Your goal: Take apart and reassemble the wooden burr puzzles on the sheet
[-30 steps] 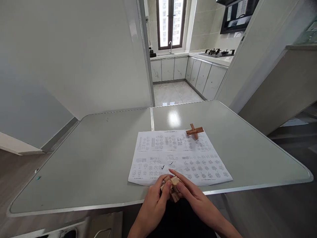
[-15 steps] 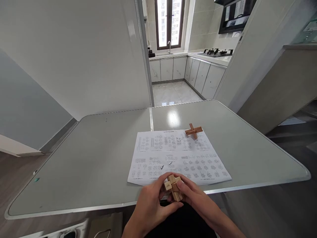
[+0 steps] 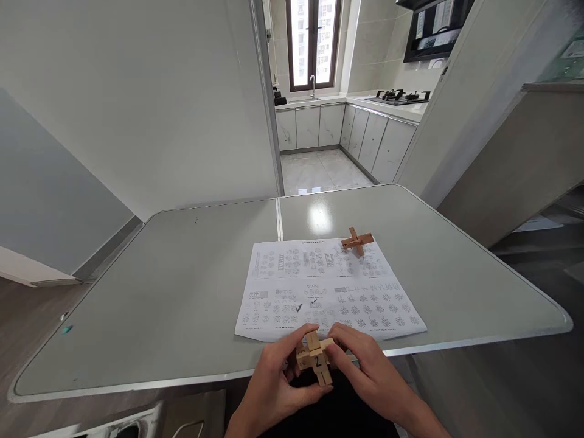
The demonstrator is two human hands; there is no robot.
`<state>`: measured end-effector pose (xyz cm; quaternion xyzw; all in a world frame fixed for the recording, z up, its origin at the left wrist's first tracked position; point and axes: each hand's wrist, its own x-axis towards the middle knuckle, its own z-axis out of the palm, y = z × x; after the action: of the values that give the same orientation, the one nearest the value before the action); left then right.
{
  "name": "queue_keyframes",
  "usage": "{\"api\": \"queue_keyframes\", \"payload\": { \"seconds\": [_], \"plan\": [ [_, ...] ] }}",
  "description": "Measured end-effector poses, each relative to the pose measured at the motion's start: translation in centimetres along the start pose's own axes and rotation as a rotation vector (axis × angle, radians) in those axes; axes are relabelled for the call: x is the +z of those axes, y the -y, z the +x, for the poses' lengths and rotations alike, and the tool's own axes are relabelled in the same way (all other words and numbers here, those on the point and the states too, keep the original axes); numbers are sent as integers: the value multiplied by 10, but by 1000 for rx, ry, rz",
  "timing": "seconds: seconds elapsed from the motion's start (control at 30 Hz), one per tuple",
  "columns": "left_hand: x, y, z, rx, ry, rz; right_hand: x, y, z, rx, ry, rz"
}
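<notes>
Both hands hold a light wooden interlocking puzzle (image 3: 314,358) over the table's near edge; a "2" is marked on one of its pieces. My left hand (image 3: 274,383) grips it from the left with fingers curled round it. My right hand (image 3: 365,371) pinches its right side. A printed instruction sheet (image 3: 328,286) with rows of small diagrams lies on the table just beyond the hands. A second, darker wooden cross puzzle (image 3: 356,241) rests on the sheet's far right corner.
The grey folding table (image 3: 159,304) has a metal rim and a centre seam. Behind it stands a white wall, and a doorway opens onto a kitchen with cabinets (image 3: 347,128). A white partition (image 3: 502,152) rises on the right.
The puzzle has been turned in my hands, so its numbered face now shows. Both hands have shifted slightly toward me and lower.
</notes>
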<state>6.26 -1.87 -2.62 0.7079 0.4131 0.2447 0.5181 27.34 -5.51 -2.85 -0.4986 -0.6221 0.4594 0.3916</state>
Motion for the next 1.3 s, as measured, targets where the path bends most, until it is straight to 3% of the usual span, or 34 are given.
{"api": "queue_keyframes", "payload": {
  "seconds": [0.23, 0.37, 0.5, 0.57, 0.7, 0.9, 1.13, 1.23, 1.3],
  "plan": [
    [0, 4, -2, 87, 57, 73, 2, -6, -1, 208, 231, 415],
    [-8, 10, 1, 51, -23, 151, -8, -9, 5, 234, 104, 471],
    [-32, 33, 10, 72, -283, 429, -37, -24, 19, 250, -136, 312],
    [-45, 49, 14, 122, -352, 604, -57, -38, 28, 271, -252, 185],
    [-58, 68, 16, 113, -314, 851, -93, -65, 44, 338, -431, -55],
    [-42, 62, 10, 43, -360, 921, -128, -80, 64, 420, -607, -190],
    [-41, 64, 1, 13, -417, 815, -134, -80, 66, 482, -626, -276],
    [-50, 65, -1, -43, -430, 727, -119, -75, 55, 490, -618, -416],
    [-59, 66, 1, -56, -434, 691, -104, -69, 46, 416, -573, -418]
  ]
}}
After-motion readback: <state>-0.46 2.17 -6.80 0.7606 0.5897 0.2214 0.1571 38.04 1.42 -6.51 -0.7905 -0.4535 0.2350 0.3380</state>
